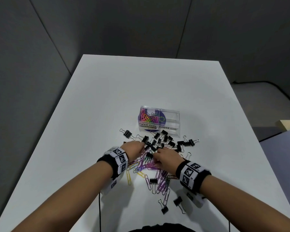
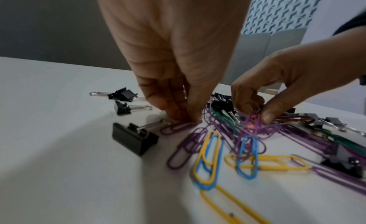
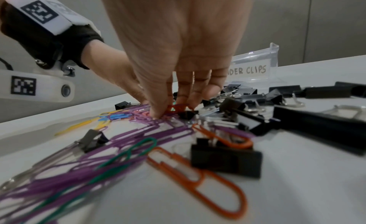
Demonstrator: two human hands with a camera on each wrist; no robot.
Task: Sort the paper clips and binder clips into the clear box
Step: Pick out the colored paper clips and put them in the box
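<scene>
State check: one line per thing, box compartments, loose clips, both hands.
clear box: open on top, upright on the table.
paper clips compartment: partly filled with coloured clips.
binder clips compartment: looks empty.
loose binder clips: scattered on the table, unsorted.
loose paper clips: tangled pile, unsorted.
left hand: fingers pinching a purple paper clip.
right hand: fingers pinching a bunch of paper clips from the pile.
</scene>
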